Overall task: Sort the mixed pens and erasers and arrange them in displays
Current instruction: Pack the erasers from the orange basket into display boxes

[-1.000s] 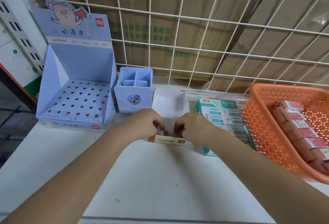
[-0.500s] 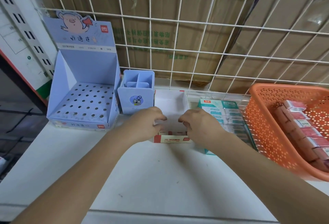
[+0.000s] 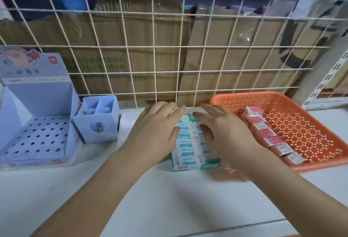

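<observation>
Left hand [image 3: 156,133] and right hand [image 3: 224,135], fingers straight, flank the teal eraser box [image 3: 190,143] between them on the counter [image 3: 169,202], likely to square it up. Red erasers [image 3: 263,132] lie in the basket [image 3: 305,123] just right of the right hand.

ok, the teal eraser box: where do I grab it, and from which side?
Likely by its two long side walls, one hand from the left and one from the right. The teal box lies flat, open-topped and packed with erasers, so the top gives no hold; its long sides run away from the person. The left hand and right hand flank it that way.
</observation>
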